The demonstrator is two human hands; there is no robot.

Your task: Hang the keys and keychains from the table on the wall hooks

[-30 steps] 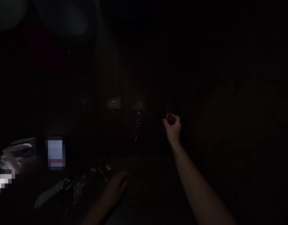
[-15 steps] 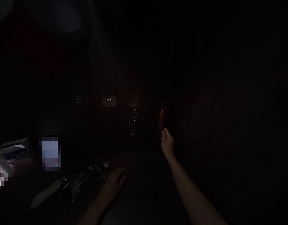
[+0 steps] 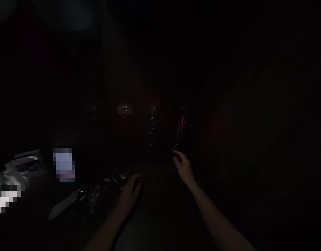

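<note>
In dim light, a red strap-like item (image 3: 181, 128) hangs from a hook (image 3: 184, 110), with a thin silvery tip (image 3: 175, 146) at its lower end. My right hand (image 3: 183, 168) is just below that tip, its thumb and forefinger apart and nothing visible between them. My left hand (image 3: 131, 190) is low over the dark surface, fingers loosely bent and thumb apart, holding nothing I can see. Beside it on the left lie several key-like metal pieces (image 3: 94, 198) and a pale elongated object (image 3: 63, 205).
To the left of the red item, a linked metal bunch (image 3: 152, 127) hangs from another hook (image 3: 153, 108). Two more hooks, one on a pale plate (image 3: 125, 109), continue leftward. A bright blurred-out rectangle (image 3: 63, 164) and a shiny printed package (image 3: 28, 164) stand at the left.
My right hand has let go of the red item and dropped slightly below it; the item now hangs by itself. My left hand has hardly moved. The view has shifted a little.
</note>
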